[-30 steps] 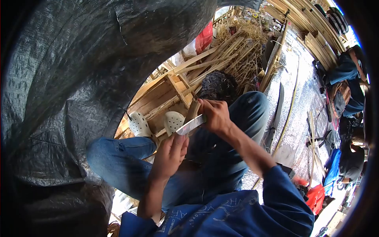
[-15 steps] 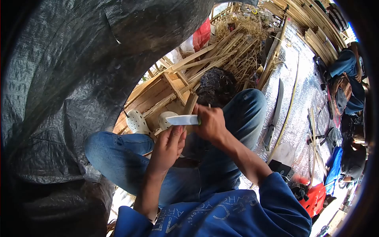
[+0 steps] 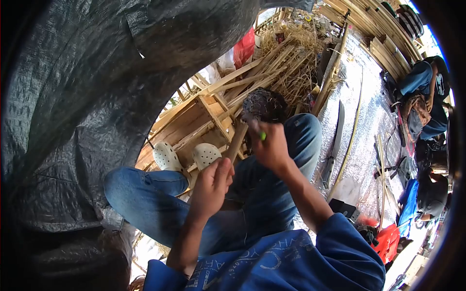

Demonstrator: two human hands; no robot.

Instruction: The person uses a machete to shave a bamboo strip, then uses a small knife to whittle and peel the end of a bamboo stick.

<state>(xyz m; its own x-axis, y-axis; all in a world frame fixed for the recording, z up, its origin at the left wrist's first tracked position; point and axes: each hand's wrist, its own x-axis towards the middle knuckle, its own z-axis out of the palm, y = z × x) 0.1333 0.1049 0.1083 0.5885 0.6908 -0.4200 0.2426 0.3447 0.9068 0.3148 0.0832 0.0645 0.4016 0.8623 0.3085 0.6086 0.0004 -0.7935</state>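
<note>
In the head view my left hand [image 3: 212, 186] is closed around the lower end of a bamboo strip [image 3: 236, 141], which slants up and away over my crossed legs. My right hand [image 3: 273, 151] grips a knife by its handle, and a bit of bright green [image 3: 262, 136] shows at the fingers. The knife blade [image 3: 250, 120] looks dark and blurred, at the far end of the strip. Behind the strip lies a dark round bundle [image 3: 264, 104].
A wooden crate [image 3: 187, 127] and white clogs [image 3: 206, 154] are ahead. A machete [image 3: 335, 140] lies on the silver sheet [image 3: 357, 87] to the right. Black tarp [image 3: 87, 111] hangs on the left. Another person [image 3: 420, 77] sits far right, beside stacked bamboo [image 3: 388, 51].
My right hand has moved up and slightly right with the knife, toward the strip's far end; the pale blade no longer shows flat. My left hand has shifted slightly down and right.
</note>
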